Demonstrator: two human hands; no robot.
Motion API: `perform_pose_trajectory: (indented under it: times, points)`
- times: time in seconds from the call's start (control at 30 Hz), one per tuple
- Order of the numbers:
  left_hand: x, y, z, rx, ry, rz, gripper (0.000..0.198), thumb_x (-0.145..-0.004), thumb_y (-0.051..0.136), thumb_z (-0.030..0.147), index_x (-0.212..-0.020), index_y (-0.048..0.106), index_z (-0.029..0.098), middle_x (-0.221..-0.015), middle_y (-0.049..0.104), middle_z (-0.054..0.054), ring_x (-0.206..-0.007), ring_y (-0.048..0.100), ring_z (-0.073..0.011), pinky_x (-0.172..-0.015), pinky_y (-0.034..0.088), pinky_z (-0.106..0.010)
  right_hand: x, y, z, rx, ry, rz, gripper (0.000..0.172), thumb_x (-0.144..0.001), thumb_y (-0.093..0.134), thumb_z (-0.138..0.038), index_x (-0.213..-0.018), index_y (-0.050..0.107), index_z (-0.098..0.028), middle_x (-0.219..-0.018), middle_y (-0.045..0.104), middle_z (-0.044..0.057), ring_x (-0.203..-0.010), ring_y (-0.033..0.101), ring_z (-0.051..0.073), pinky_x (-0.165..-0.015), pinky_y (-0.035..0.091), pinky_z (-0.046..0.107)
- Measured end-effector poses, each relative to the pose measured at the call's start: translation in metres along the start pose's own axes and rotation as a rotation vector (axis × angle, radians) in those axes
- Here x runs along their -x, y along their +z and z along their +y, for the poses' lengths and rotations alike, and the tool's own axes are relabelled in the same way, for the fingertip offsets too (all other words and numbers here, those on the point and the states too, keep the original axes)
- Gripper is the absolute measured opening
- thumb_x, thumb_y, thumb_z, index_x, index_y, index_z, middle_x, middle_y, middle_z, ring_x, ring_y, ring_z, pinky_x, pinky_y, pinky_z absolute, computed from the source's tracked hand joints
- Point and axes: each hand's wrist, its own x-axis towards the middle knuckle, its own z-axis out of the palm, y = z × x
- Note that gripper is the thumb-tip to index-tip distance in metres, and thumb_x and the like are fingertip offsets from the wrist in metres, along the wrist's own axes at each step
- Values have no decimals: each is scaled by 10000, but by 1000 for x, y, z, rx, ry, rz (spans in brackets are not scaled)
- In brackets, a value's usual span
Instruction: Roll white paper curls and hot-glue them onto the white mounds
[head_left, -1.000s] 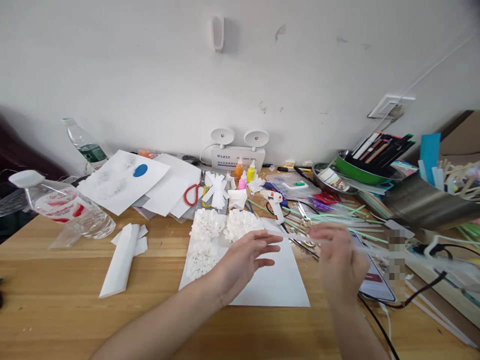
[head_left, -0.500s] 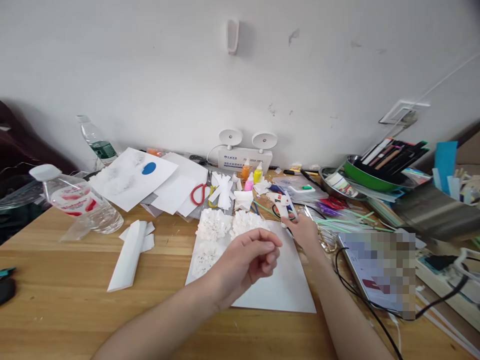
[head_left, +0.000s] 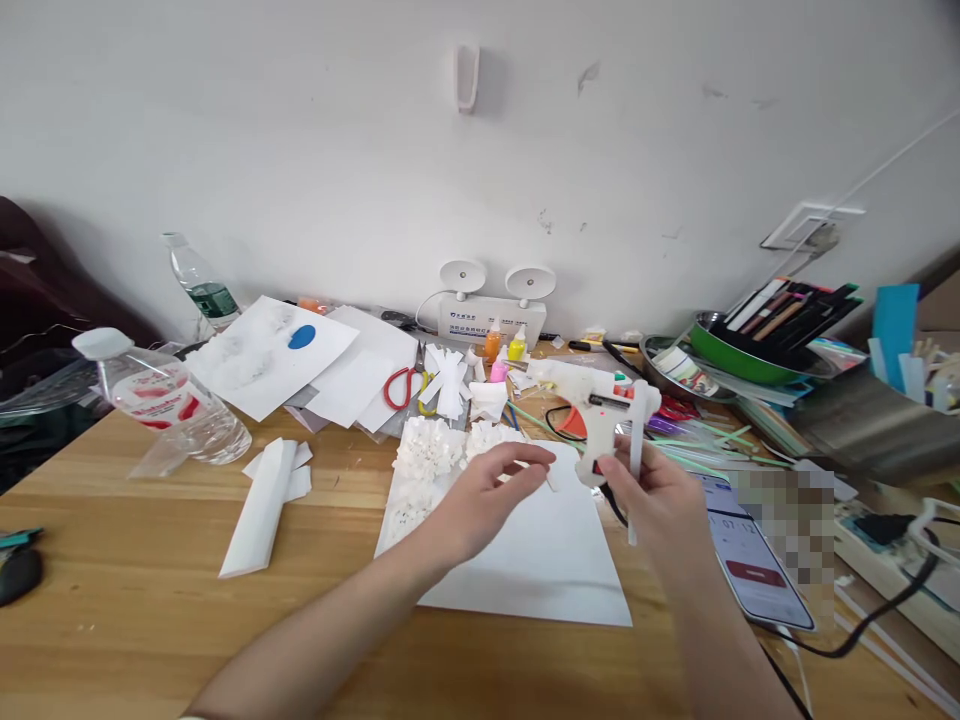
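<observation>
My right hand [head_left: 652,495] is wrapped round the lower handle of a white hot glue gun [head_left: 600,425], raised above the right side of a white sheet of paper [head_left: 555,560]. The gun has an orange trigger, and its nozzle points left and away from me. A pale stick-like piece runs down behind its handle. Over the middle of the sheet, my left hand [head_left: 495,500] hovers with bent fingers and a gap to the thumb, seemingly holding nothing. A faint thin strand shows near its fingertips. Crumpled white paper clusters [head_left: 427,450] sit on the sheet's left part, partly behind my left hand.
Left stand a water bottle [head_left: 169,405] and a folded white paper strip [head_left: 259,515]. Red-handled scissors [head_left: 401,385] and small paint bottles [head_left: 493,345] lie behind. At right are a phone [head_left: 757,560], black cables and a green bowl of pens [head_left: 750,355].
My right hand has lifted the glue gun from the cluttered back right and brought it nearer, over the sheet's right side. My left hand's fingers have uncurled somewhat.
</observation>
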Motion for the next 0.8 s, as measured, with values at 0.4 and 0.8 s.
perform_pose_trajectory:
  times: [0.4,0.8]
  points:
    - [5,29,-21,458,16,-147,245,-794,550,351,-914,546,137,-928,558,-70,-855,536,-163,-753,462,-318,40,10,-7,-314,-32,-264,281,-702,627,-329,-938,645,-178,-508,456,-49,-440,402,77,-411,364,211]
    - [7,27,-17,635,1,-154,293,-832,505,320,-1055,517,131,-895,517,-64,-782,531,-137,-642,427,-241,28,-31,-59,-271,-451,495,487,-842,304,-498,-563,585,-213,-557,519,31,-604,516,188,-596,419,367]
